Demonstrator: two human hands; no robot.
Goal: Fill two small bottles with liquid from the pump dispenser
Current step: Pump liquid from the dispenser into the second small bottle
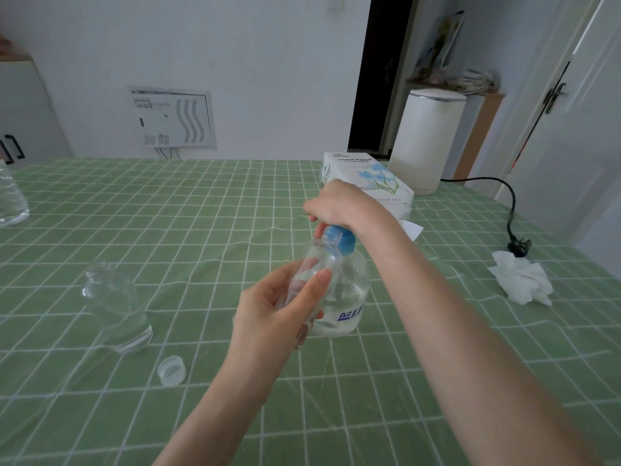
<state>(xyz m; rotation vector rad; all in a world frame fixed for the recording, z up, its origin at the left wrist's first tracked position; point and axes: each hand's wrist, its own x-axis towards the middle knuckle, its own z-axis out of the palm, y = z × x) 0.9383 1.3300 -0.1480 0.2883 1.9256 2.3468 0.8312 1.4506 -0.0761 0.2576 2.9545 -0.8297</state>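
Taking the round clear plastic pump dispenser [353, 290] with its blue pump head [344, 243] as the centre of the dial, it stands upright on the green checked tablecloth [201, 213], partly full of clear liquid.

The right hand [339, 205] sits on top of the blue pump head, fingers curled down over it and gripping it. The left hand [279, 307], at 8 o'clock, holds a small clear plastic bottle [319, 260]; thumb and fingers are wrapped round its lower body. That bottle is uncapped and tilted, its open mouth touching or just beside the spout at the 10 o'clock side of the pump head. I cannot tell how much liquid it holds.

A second small clear bottle [116, 307] stands upright and uncapped well out at 9 o'clock, with liquid in it. A translucent screw cap [172, 369] lies open side up at 8 o'clock, near that bottle.

At 12 o'clock, behind the right hand, lies a white tissue box [369, 176] printed with blue flowers; a white cylindrical appliance [426, 139] stands at 1 o'clock. A crumpled white tissue [521, 280] lies at 3 o'clock, a black plug [519, 245] just beyond it.
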